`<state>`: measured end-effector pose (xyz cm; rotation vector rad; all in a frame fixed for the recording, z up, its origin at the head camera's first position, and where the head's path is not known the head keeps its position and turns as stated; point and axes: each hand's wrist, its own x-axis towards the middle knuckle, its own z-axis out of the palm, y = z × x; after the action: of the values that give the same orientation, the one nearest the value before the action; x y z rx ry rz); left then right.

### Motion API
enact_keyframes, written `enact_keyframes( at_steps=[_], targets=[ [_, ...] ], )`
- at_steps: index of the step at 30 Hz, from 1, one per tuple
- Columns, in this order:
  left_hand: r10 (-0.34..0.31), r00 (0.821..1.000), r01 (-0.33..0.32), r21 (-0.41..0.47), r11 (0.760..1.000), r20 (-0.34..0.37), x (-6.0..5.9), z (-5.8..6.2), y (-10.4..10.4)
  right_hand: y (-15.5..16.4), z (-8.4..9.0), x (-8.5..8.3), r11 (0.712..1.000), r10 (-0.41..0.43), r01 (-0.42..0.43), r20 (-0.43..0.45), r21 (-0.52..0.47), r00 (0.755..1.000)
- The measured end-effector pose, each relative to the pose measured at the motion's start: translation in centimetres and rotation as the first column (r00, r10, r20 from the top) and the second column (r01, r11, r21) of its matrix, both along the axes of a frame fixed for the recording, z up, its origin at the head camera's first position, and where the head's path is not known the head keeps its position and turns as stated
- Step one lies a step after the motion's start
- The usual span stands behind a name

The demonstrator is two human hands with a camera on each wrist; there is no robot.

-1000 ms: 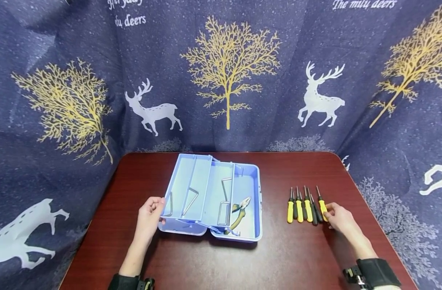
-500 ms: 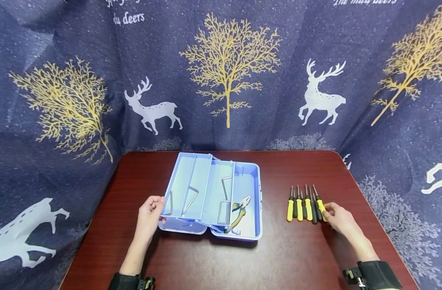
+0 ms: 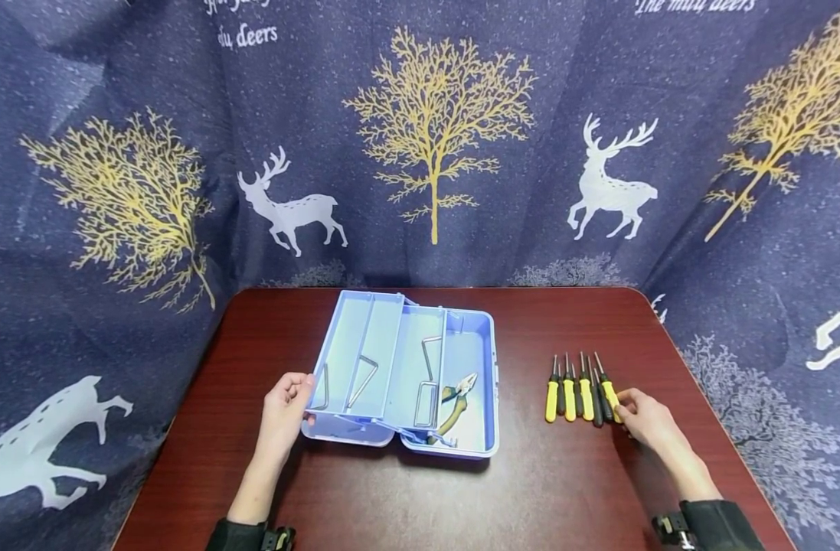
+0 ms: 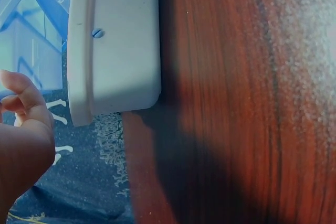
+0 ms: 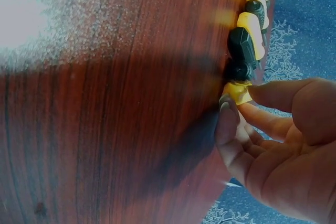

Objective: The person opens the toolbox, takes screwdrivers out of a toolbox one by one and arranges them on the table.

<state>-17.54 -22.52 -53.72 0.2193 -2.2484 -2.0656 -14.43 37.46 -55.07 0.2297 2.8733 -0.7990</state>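
Note:
At the left of the head view my left hand [image 3: 285, 402] grips the near left corner of the upper tray [image 3: 383, 333] of a light blue toolbox [image 3: 493, 383]. In the left wrist view the toolbox's side [image 4: 123, 56] fills the middle, and my curled fingers [image 4: 29, 95] are at the tray's edge. On the right, my right hand [image 3: 650, 419] pinches the yellow handle of the rightmost screwdriver [image 3: 609, 390] between thumb and fingers. That screwdriver leans left against a row of several yellow and black screwdrivers [image 3: 570, 398]. The right wrist view shows its handle end [image 5: 239, 93].
Combination pliers [image 3: 454, 417] lie in the toolbox's bottom. Bent metal rods, such as an L-shaped one [image 3: 374, 369], lie in the trays. The brown table [image 3: 530, 490] meets a dark blue curtain [image 3: 502, 252] at its back edge.
The rightmost screwdriver has tilted left at its tip, closing the gap to the row, with my right hand still on its handle. My left hand has stayed on the tray.

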Motion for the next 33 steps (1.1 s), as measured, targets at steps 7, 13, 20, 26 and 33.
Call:
enact_keyframes(
  at_steps=[7,13,20,26,33],
  targets=[
    [0.008,1.000,-0.008,0.006,1.000,-0.002,0.1,0.2,0.1,-0.3,0.1,0.3,0.999,0.000,0.000,-0.005,-0.032,1.000],
    [0.010,1.000,-0.010,0.008,1.000,-0.007,0.1,0.1,0.0,-0.5,0.3,0.6,0.999,-0.010,0.010,0.001,-0.048,1.000],
    [-0.009,0.999,0.008,-0.018,1.000,-0.053,-0.1,0.1,-0.3,-0.7,1.4,0.7,0.995,-0.083,0.087,-0.074,0.047,0.994],
    [-0.004,1.000,0.005,-0.085,0.996,0.014,-1.0,0.0,-1.1,-4.3,2.9,0.4,0.998,-0.051,0.058,-0.277,0.018,0.960],
    [-0.024,0.993,0.067,-0.389,0.919,0.114,-2.3,-0.9,-1.8,-10.9,2.7,-1.0,0.981,0.158,-0.180,-0.257,-0.066,0.953]
  ],
)
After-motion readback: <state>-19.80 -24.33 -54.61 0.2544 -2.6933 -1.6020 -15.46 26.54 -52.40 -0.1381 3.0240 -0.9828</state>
